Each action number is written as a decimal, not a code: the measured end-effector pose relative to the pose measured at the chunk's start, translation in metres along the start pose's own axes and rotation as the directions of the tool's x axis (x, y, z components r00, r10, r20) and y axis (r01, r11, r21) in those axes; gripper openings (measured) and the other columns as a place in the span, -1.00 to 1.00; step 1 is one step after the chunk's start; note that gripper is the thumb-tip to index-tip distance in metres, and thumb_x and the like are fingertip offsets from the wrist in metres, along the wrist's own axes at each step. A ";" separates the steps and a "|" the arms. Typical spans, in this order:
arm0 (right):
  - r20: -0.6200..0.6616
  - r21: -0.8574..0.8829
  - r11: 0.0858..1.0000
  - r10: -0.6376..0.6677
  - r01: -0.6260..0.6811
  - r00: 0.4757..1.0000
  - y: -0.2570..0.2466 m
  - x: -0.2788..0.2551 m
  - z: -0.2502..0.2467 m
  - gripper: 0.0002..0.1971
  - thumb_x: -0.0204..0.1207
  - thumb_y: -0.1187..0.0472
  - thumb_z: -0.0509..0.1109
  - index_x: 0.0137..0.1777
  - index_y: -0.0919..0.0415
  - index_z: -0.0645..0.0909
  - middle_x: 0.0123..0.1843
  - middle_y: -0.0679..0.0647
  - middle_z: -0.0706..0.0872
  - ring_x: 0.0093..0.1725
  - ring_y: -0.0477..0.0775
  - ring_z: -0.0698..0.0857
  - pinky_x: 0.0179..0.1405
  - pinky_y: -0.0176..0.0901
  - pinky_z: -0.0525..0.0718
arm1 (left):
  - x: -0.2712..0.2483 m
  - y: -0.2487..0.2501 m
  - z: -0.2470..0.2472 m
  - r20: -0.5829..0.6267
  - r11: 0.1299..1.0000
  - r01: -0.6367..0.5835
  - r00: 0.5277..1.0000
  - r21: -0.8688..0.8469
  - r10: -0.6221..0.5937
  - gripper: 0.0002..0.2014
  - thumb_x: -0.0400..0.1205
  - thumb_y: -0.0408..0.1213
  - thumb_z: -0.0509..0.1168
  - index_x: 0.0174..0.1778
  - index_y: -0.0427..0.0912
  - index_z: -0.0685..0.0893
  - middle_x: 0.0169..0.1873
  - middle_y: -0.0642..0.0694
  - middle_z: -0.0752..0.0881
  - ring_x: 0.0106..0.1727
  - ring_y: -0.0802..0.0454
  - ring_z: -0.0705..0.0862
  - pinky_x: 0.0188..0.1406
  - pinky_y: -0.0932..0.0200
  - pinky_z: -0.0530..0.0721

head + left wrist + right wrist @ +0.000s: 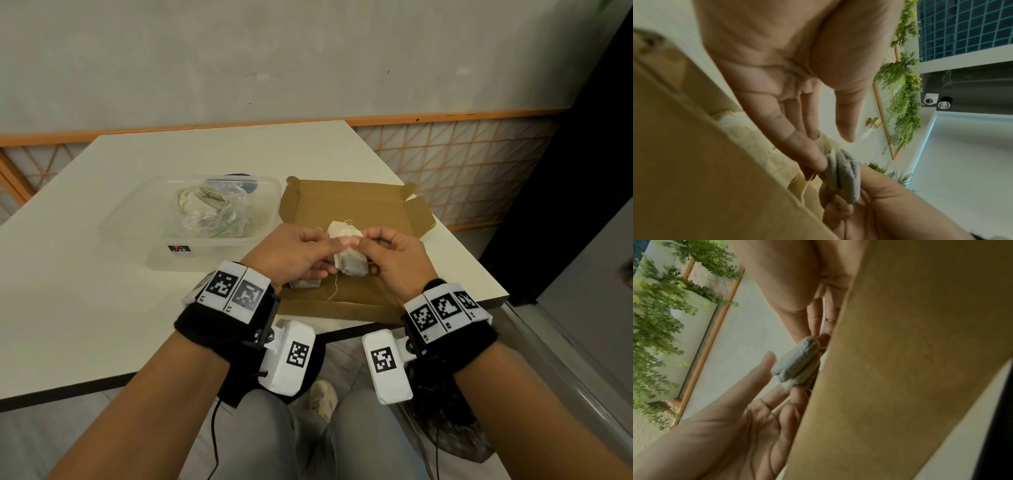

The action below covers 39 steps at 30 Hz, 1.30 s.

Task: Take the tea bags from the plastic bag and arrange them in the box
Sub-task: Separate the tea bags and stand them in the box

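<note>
Both hands meet over the open brown cardboard box [342, 202] and hold tea bags [346, 251] pressed together, a string dangling from them. My left hand [330, 245] pinches their upper end with thumb and fingers. My right hand [371, 241] grips them from the other side, thumb against the grey pouches [840, 175]. In the right wrist view the pouches [795, 363] sit at both hands' fingertips beside the box wall [900, 369]. Another tea bag [306, 283] lies in the box under my left hand. The crumpled plastic bag [212, 209] with more tea bags sits to the left.
The plastic bag rests in a clear plastic container [137, 236] left of the box. The white table [85, 308] ends just behind my wrists, and its right corner lies close to the box. A wall with an orange lattice panel [462, 164] stands behind.
</note>
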State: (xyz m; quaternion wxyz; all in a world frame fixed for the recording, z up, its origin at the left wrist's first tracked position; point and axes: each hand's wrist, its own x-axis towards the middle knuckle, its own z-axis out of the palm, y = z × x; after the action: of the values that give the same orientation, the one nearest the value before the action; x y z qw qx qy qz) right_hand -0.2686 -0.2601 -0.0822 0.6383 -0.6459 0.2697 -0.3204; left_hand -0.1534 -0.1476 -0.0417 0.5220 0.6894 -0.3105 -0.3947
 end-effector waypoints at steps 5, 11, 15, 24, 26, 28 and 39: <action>0.000 -0.087 0.996 0.005 -0.005 1.000 -0.011 -0.004 0.000 -0.73 0.41 0.29 0.50 0.09 0.13 0.59 -0.14 -0.02 0.65 -0.25 -0.18 0.61 -0.35 -0.47 0.58 | 0.002 -0.003 0.000 -0.057 0.991 -0.054 0.996 0.120 0.062 -0.74 0.55 -0.35 0.43 0.12 -0.38 0.68 -0.39 -0.10 0.72 -0.45 0.20 0.69 -0.31 0.34 0.71; 0.347 -0.652 0.720 0.004 0.238 0.938 -0.061 -0.002 -0.008 -0.38 0.33 0.13 0.56 0.39 -0.01 0.44 0.20 -0.07 0.58 0.16 -0.08 0.55 0.19 -0.17 0.55 | -0.005 0.000 -0.005 -0.017 0.952 -0.148 0.987 0.266 0.159 -0.89 0.53 -0.29 0.46 -0.09 -0.24 0.77 -0.38 -0.11 0.73 -0.36 0.09 0.67 -0.40 0.40 0.60; 0.448 -0.750 0.578 0.087 0.322 0.890 -0.084 0.009 -0.002 -0.86 0.40 0.15 0.51 -0.06 0.10 0.68 -0.21 -0.05 0.70 -0.21 -0.08 0.61 -0.04 -0.13 0.55 | -0.012 0.002 -0.003 -0.041 0.962 -0.190 0.979 0.197 0.202 -0.98 0.53 -0.30 0.46 -0.17 -0.14 0.75 -0.38 -0.04 0.73 -0.41 0.23 0.67 -0.51 0.52 0.48; 0.484 -0.838 0.445 0.338 0.316 0.807 -0.090 0.024 0.008 -0.78 0.46 0.15 0.46 0.06 0.20 0.67 -0.02 0.14 0.80 0.00 0.10 0.72 0.16 -0.03 0.62 | -0.033 -0.056 -0.001 -0.539 0.926 -0.327 0.823 -0.191 0.179 -0.70 0.53 -0.48 0.38 -0.09 0.10 0.66 -0.05 0.13 0.69 0.11 0.12 0.62 -0.02 0.26 0.57; 0.475 -0.854 0.420 0.388 0.307 0.790 -0.082 0.027 0.013 -0.82 0.46 0.11 0.45 0.02 0.14 0.67 -0.20 -0.06 0.73 -0.20 -0.12 0.64 -0.10 -0.30 0.56 | -0.029 -0.069 0.003 -0.532 0.929 -0.293 0.836 -0.227 0.134 -0.64 0.52 -0.54 0.35 -0.01 0.09 0.62 0.10 0.04 0.69 0.22 0.06 0.62 0.07 0.24 0.60; 0.450 -0.874 0.376 0.391 0.307 0.803 -0.072 0.032 0.017 -0.84 0.47 0.06 0.44 -0.01 0.07 0.68 -0.31 -0.18 0.63 -0.29 -0.23 0.54 -0.25 -0.41 0.43 | -0.025 -0.077 0.006 -0.538 0.932 -0.278 0.835 -0.232 0.115 -0.61 0.53 -0.56 0.32 0.09 0.05 0.60 0.17 -0.03 0.67 0.26 0.02 0.61 0.12 0.25 0.59; 0.300 -0.845 0.535 0.424 0.031 0.854 -0.055 0.054 0.023 -0.86 0.46 0.36 0.46 0.00 0.26 0.64 -0.41 0.08 0.64 -0.66 -0.26 0.57 -0.52 -0.48 0.61 | -0.025 -0.078 0.003 -0.517 0.827 -0.295 0.856 -0.478 0.006 -0.58 0.53 -0.62 0.30 0.29 -0.25 0.62 0.21 -0.15 0.70 0.26 -0.02 0.65 0.25 0.17 0.62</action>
State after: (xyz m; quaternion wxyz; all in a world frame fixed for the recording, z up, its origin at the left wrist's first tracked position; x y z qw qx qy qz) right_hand -0.2192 -0.2839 -0.0233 0.3379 -0.8887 0.2971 0.0883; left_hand -0.1669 -0.1076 -0.1123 0.7871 0.5631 -0.0974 -0.2322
